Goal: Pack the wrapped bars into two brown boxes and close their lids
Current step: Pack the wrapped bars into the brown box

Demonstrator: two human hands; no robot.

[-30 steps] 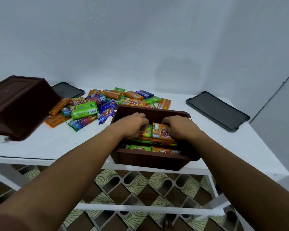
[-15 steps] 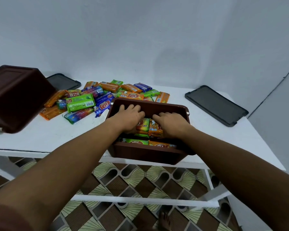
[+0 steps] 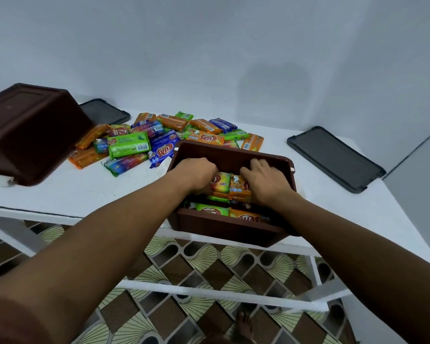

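An open brown box (image 3: 231,155) stands at the table's front edge, partly filled with wrapped bars (image 3: 212,210). Both hands are inside it, on either side of a small stack of bars (image 3: 222,181). My left hand (image 3: 196,175) grips the stack's left side with curled fingers. My right hand (image 3: 265,182) holds the right side, with its fingers over an orange bar. A loose pile of orange, green and blue bars (image 3: 144,141) lies behind and to the left of the box. A second brown box (image 3: 27,130) lies upside down at the far left.
Two dark grey lids lie flat on the white table (image 3: 85,192): one lid (image 3: 333,157) at the right, the other lid (image 3: 104,112) at the back left, partly behind the overturned box. A white wall runs along the back. Patterned floor tiles and a bare foot show below.
Both hands have lowered the stack of bars a little deeper into the box. My right hand's fingers have shifted over the orange bar. The view has moved slightly.
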